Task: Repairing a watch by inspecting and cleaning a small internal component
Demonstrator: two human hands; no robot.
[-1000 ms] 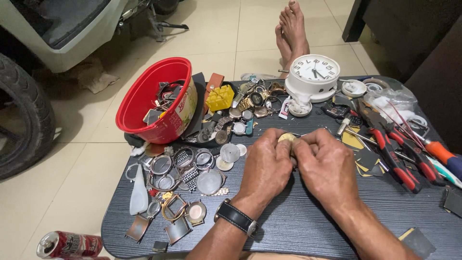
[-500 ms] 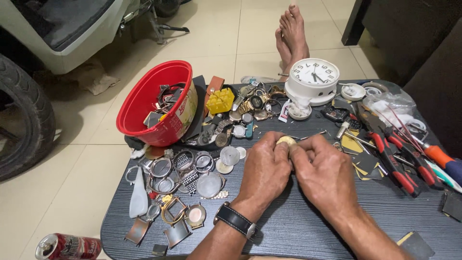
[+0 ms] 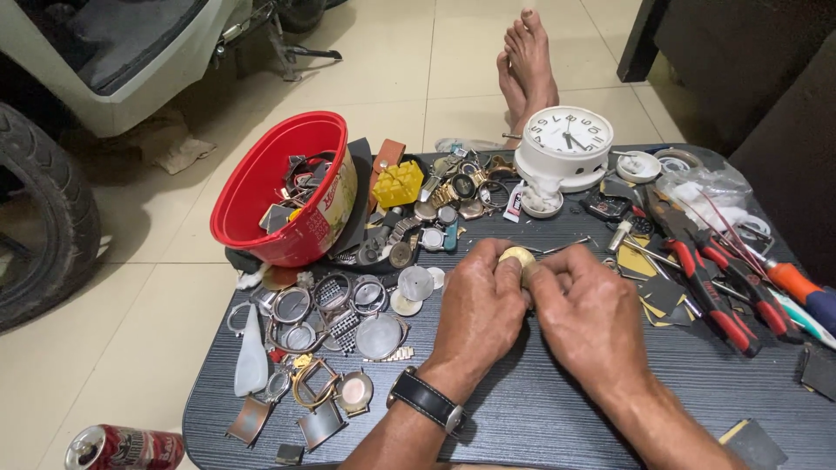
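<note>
Dozens of watch cases (image 3: pixel 348 318), rings and loose backs lie scattered left of my hands on the dark table (image 3: pixel 557 418), some touching, some heaped. Behind them a red bowl (image 3: pixel 279 187) sits tilted on its side, its mouth turned up and left, with straps and metal bits inside. A yellow block (image 3: pixel 398 183) stands just beside the bowl, and a pile of whole watches (image 3: pixel 453 196) spreads between it and the white clock (image 3: pixel 566 144). To my right lie red-handled pliers (image 3: pixel 710 287), thin tools and a clear bag (image 3: pixel 710 187), well clear of my fingers. A red can (image 3: pixel 122 448) lies on the floor at the table's near left corner. Bare feet (image 3: pixel 527 61) rest on the tiles beyond the table.

Nothing stands between my hands and the watches; the cases crowd close on the left.

My left hand (image 3: pixel 479 313), with a black-strapped wristwatch (image 3: pixel 427 400) on it, and my right hand (image 3: pixel 583 318) meet knuckle to knuckle over the middle of the table. Both sets of fingers are curled in and pinched on a small disc (image 3: pixel 516 258). It is round, pale gold, dull, and shows only its top edge above my fingertips; the rest is hidden in my grip.
</note>
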